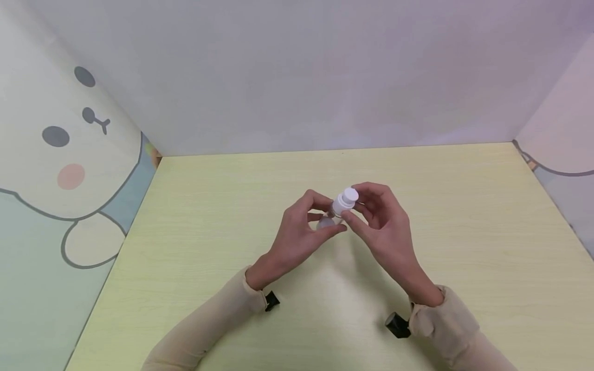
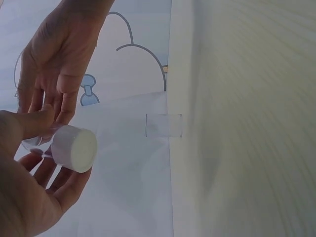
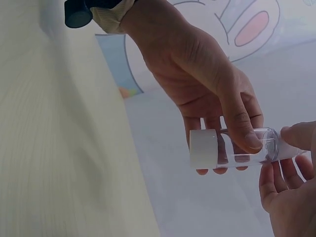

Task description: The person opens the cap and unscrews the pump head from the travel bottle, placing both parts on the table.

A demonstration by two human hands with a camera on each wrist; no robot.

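Note:
Both hands hold a small clear bottle (image 1: 339, 205) with a white top (image 1: 350, 196) and a wide white base (image 3: 203, 149). My left hand (image 1: 299, 226) grips the see-through body, its thumb across the side, as the right wrist view shows. At the bottle's upper end, the thumb and fingers of my right hand (image 1: 387, 229) pinch the white top. The bottle is tilted, its top towards the right, and held above the table. In the left wrist view the white base (image 2: 84, 150) faces the camera.
A pale wooden table (image 1: 209, 206) lies beneath the hands. Behind it rises a plain light wall (image 1: 325, 77), and panels with cartoon animals (image 1: 69, 129) stand at the sides. A black wrist device (image 1: 397, 325) sits at the right cuff, another (image 1: 271, 301) at the left.

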